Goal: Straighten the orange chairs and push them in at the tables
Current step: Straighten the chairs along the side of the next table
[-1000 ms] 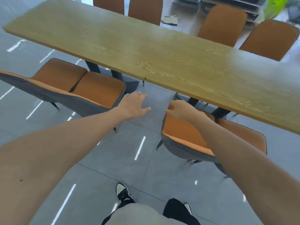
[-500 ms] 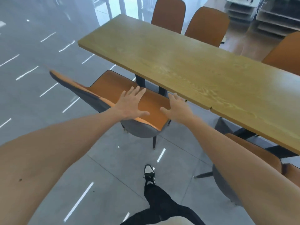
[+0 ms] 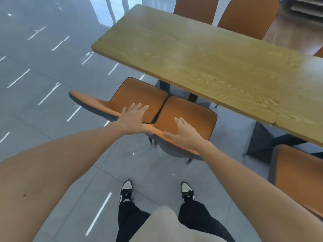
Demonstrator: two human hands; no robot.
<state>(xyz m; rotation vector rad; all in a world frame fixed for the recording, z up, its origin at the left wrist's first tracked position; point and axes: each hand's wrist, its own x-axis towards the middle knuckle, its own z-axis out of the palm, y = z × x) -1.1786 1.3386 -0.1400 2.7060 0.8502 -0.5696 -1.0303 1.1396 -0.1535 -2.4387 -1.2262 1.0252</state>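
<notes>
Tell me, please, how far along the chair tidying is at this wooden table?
Done: two far-side chairs stand close to the wooden table. In hand: the left hand and right hand rest on the backrests of the two near chairs, which touch each other but sit clear of the table edge. Left: pushing both in, then the chair at right.

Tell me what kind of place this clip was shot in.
Probably a canteen or shared dining or meeting hall: a long wooden table, matching orange chairs on both sides of it, and a glossy grey tiled floor.
</notes>
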